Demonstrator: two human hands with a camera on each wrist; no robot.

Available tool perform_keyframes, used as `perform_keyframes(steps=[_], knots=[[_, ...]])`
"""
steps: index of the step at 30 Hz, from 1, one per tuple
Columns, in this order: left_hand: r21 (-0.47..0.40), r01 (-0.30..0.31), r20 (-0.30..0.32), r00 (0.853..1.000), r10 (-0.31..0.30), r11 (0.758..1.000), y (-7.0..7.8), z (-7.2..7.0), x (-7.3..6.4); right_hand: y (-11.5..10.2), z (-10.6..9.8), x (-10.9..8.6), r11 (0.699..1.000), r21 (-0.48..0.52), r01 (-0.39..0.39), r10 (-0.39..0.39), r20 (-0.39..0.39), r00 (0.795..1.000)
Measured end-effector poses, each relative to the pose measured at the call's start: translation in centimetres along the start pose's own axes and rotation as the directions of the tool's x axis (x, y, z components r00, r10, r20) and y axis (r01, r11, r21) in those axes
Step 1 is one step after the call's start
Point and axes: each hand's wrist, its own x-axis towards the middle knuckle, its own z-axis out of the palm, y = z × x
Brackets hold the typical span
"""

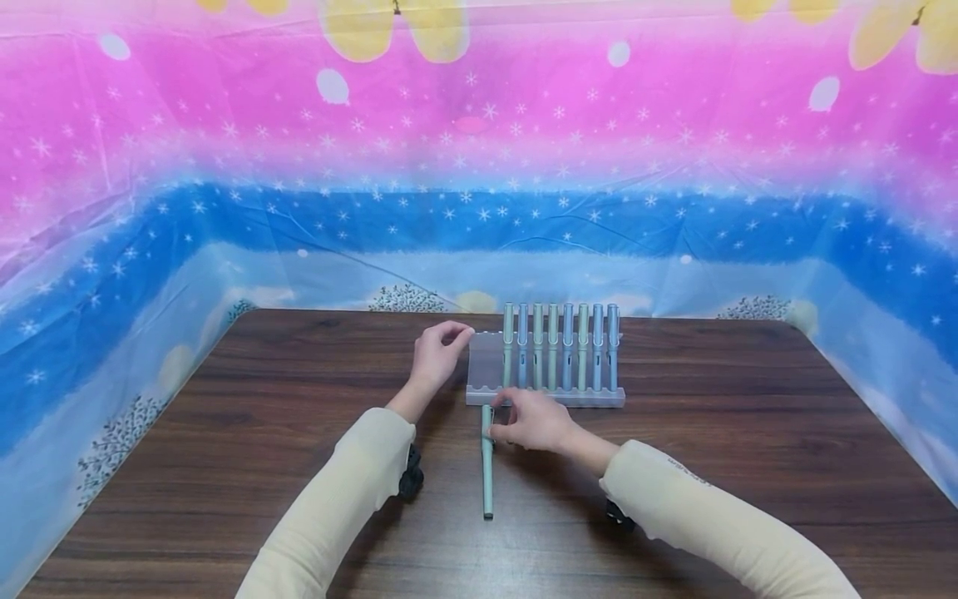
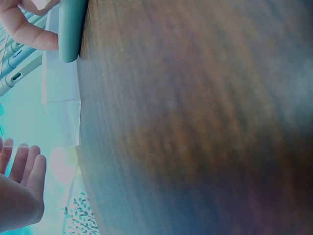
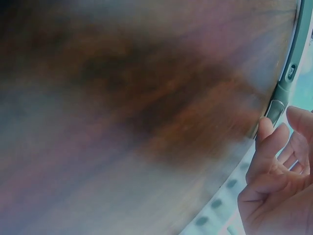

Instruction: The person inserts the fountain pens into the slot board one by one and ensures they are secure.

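A clear plastic pen rack (image 1: 485,362) stands at the back of the table, with several green and blue pens (image 1: 553,345) upright in its right part. At its upper left corner my left hand (image 1: 437,356) pinches the edge between thumb and forefinger. The other fingers of that left hand (image 2: 24,183) extend beside the rack in the left wrist view. A green pen (image 1: 488,474) lies lengthwise in front of the rack, capped end toward it. My right hand (image 1: 535,420) holds this pen near the cap with thumb and forefinger; the right wrist view shows the fingertips (image 3: 264,128) at its clip.
Dark wood-grain table (image 1: 299,499) surrounds the rack and the pen. A pink and blue patterned cloth (image 1: 479,208) hangs behind and along both sides. Black wrist devices (image 1: 411,474) sit under the cream sleeves.
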Motion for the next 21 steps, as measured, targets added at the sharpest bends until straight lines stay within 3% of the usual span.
perform_keyframes(steps=[6, 16, 21], knots=[[-0.001, 0.0, 0.002, 1.0, 0.0, 1.0, -0.13, 0.04, 0.06, -0.33, 0.25, 0.0, 0.997, -0.079, 0.002, -0.005, -0.032, 0.999], [0.002, -0.008, 0.004, 1.0, 0.008, 1.0, -0.14, 0.01, 0.12, -0.57, 0.22, 0.24, 0.999, 0.048, -0.019, 0.017, 0.041, 0.999], [-0.004, -0.009, 0.005, 1.0, 0.009, 1.0, -0.05, -0.03, 0.06, -0.68, 0.25, 0.36, 0.999, 0.023, -0.037, 0.036, 0.042, 0.998]])
